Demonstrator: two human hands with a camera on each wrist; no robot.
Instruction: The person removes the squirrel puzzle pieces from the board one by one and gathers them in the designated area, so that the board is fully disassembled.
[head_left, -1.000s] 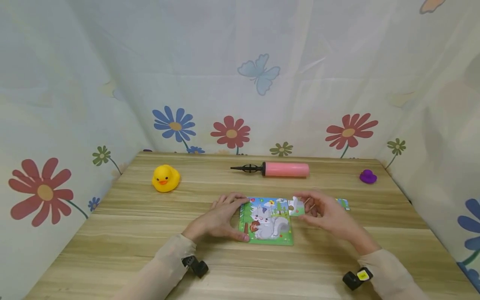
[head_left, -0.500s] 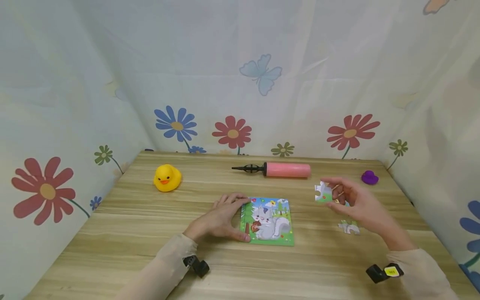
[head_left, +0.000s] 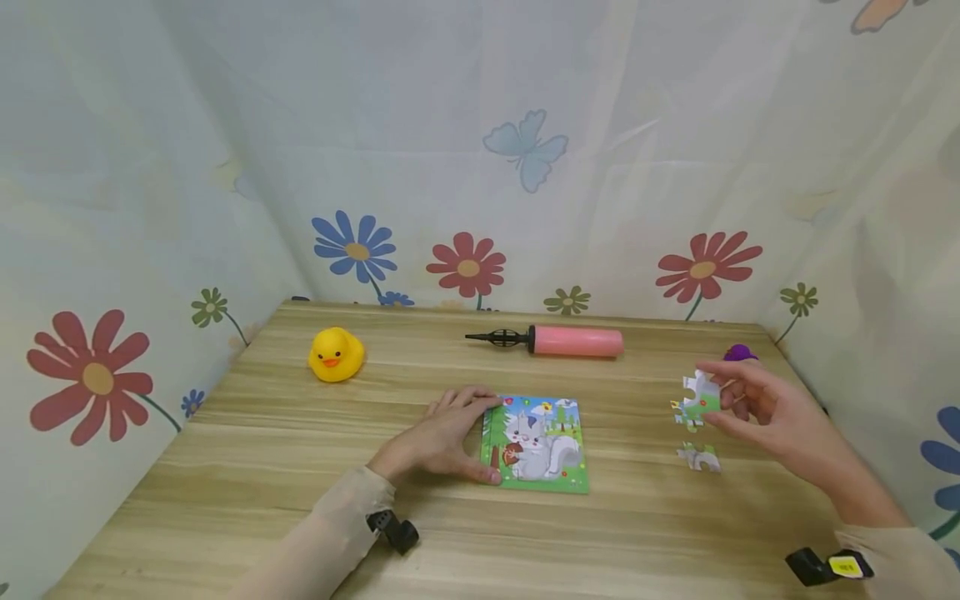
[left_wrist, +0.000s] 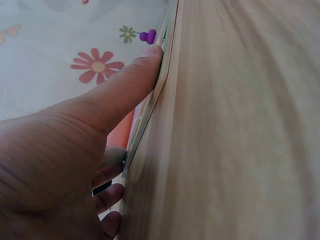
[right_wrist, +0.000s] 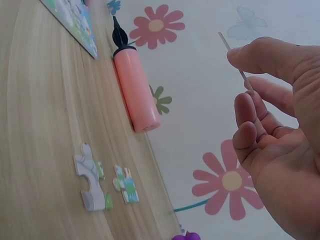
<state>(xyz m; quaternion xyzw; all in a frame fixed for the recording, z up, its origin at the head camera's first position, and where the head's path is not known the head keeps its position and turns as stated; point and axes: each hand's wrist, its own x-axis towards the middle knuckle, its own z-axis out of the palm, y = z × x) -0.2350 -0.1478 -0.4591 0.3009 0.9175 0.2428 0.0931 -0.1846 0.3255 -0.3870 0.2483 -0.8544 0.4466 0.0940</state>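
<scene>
1. The square puzzle (head_left: pixel 542 443), showing a grey squirrel with a brown nut, lies flat, its left side touched by the left hand (head_left: pixel 446 433).
2. A grey-and-green piece (head_left: pixel 701 395) with a red flower is pinched in the right hand (head_left: pixel 776 417), raised, seen edge-on from the right wrist.
3. A mostly grey loose piece (right_wrist: pixel 90 181) lies flat.
4. A blue-and-green piece (right_wrist: pixel 129 186) lies near it, apart.

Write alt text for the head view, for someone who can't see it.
A right hand pinches a puzzle piece near two loose pieces, while the left hand rests against a squirrel puzzle on a wooden table. Behind sit a yellow duck, pink pump and partly hidden purple duck.
</scene>
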